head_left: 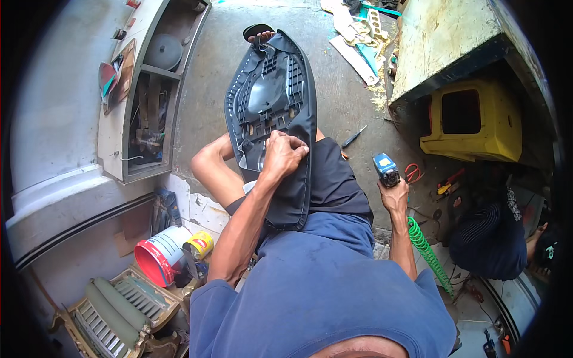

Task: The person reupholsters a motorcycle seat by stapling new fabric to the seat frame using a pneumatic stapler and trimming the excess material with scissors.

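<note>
An upside-down motorcycle seat (267,95) lies lengthwise across my lap, its black plastic underside facing up. Black cover material (287,206) wraps over its rim, with a row of pale marks like staples along the left edge. My left hand (285,156) rests on the near half of the seat, fingers pinched on the cover near the right rim. Off to the right, apart from the seat, my right hand (394,194) grips a blue staple gun (385,168). A green coiled air hose (427,250) runs beside my right forearm.
On the floor lie a screwdriver (354,136), red-handled scissors (413,173) and yellow-red pliers (449,183). A yellow plastic shell (477,128) sits under the bench at right. Another person (489,241) is at lower right. A paint bucket (161,253) stands left.
</note>
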A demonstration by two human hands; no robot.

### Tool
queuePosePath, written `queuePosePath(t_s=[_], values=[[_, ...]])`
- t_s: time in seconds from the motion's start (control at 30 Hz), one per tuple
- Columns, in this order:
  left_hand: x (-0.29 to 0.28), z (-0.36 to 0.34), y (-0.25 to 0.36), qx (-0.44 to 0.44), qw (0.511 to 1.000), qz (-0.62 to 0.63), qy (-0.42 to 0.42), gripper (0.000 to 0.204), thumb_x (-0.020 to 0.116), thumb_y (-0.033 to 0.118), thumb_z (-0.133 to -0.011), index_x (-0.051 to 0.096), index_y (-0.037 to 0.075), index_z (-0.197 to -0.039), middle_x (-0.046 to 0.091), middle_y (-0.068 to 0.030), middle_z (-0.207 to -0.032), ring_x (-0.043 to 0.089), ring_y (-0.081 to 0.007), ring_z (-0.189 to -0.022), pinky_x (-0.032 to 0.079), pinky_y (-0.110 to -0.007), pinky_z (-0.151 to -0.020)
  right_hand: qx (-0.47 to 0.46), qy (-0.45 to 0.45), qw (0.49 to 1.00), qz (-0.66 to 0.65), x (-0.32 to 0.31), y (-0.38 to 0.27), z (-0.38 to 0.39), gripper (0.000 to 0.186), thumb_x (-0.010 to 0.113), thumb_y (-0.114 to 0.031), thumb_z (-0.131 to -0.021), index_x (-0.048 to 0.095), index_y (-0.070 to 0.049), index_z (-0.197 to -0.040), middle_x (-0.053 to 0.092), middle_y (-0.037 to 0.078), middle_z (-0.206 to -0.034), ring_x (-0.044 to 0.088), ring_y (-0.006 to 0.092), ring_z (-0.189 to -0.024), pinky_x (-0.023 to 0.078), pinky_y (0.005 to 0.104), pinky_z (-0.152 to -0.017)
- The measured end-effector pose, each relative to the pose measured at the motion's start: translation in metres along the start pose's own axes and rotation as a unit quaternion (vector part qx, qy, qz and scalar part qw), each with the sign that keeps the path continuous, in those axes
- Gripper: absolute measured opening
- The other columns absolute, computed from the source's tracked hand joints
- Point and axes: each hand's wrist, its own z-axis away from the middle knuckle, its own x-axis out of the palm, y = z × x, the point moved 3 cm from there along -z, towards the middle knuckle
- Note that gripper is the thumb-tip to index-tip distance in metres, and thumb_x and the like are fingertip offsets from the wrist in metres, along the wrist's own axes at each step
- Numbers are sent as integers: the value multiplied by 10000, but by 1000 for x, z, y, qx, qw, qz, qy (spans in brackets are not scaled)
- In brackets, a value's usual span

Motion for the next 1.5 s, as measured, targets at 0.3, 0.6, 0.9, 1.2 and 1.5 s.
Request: queuePosePath(t_s=[0.3,0.6,0.9,1.2,1.5], values=[[6,-10,15,5,989,-144,36,238,814,290,-802,842,98,-940,751,-162,-947,622,-348,-1071,508,-462,-950,3,-10,1000,-12,4,-6,-1,303,802,-200,-792,721,-2,-1007,747,216,-885,735,414,-864,554,461,-767],[-16,-17,6,35,984,67,160,511,746,418,-896,631,4,-1173,695,-218,-1139,666,-288,-1012,533,-405,-909,7,-5,1000,-25,7,-23,-7,311,792,-213,-801,722,0,-1016,746,223,-893,737,417,-883,556,458,-772],[5,-43,55,28,996,-24,87,623,700,594,-909,763,-10,-1052,704,-220,-1070,621,-375,-1106,478,-501,-974,-45,23,997,-61,9,-96,-25,319,834,-229,-800,717,5,-982,744,223,-884,740,411,-882,561,451,-768],[25,-72,47,55,995,-87,16,676,720,603,-881,763,-44,-1071,526,-255,-1246,451,-416,-1202,374,-562,-1027,-26,27,999,27,-27,-109,-40,351,846,-228,-795,725,36,-992,758,207,-882,766,335,-850,568,424,-759],[37,-51,35,102,986,56,123,476,809,467,-837,730,10,-943,545,-204,-1170,457,-379,-1192,360,-533,-1001,-57,-128,985,101,-33,-194,-82,287,772,-172,-821,701,67,-965,743,185,-817,758,299,-759,570,404,-708]])
